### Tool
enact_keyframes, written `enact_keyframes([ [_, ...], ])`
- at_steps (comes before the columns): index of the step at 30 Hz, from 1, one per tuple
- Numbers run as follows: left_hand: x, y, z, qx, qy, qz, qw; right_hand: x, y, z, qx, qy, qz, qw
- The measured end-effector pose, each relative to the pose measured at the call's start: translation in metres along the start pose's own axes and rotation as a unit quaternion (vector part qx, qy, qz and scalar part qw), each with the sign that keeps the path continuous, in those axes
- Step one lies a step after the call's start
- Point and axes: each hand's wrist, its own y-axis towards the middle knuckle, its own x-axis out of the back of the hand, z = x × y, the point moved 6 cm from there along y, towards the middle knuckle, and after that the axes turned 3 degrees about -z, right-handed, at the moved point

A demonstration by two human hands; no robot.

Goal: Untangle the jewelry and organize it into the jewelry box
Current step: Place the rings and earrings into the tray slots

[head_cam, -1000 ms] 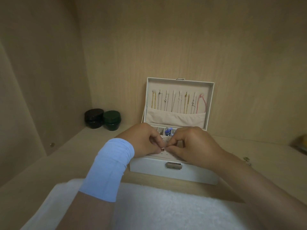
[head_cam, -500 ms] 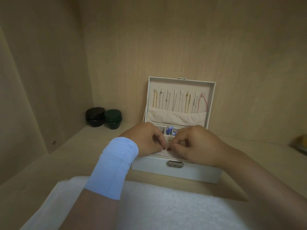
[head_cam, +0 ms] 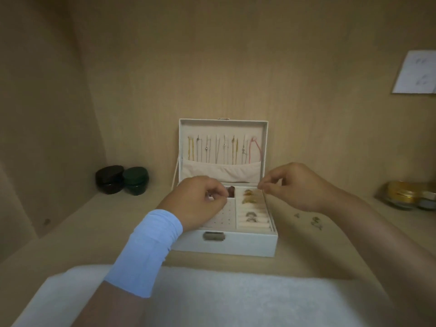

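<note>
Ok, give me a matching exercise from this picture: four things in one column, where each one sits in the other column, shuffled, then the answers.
Things:
1. necklaces
2. dark jars
3. rings
4. white towel

Places:
A. on the shelf, left of the jewelry box
B. nearest the camera, in front of the box
C. hanging inside the open lid
D. in the padded slots on the box's right side

Pairs: 1-C, 2-A, 3-D, 4-B

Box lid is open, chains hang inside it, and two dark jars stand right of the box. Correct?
No: the head view shows the jars left of the box, not right. The open lid and hanging chains are correct.
</note>
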Motion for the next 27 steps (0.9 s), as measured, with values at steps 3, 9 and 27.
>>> enact_keyframes([
  [3,-0.024,0.014,-0.029,-0.039,0.009,0.012,0.999,0.022,-0.006,-0.055,-0.051,-0.053,0.012,0.997],
  [9,-0.084,0.057,-0.095,-0.084,0.050,0.069,0.993,0.035,-0.017,-0.136,-0.115,-0.125,0.096,0.981],
  [27,-0.201,0.112,-0.090,-0.020,0.187,0.213,0.959,0.017,-0.023,-0.161,-0.149,-0.027,0.110,0.982],
])
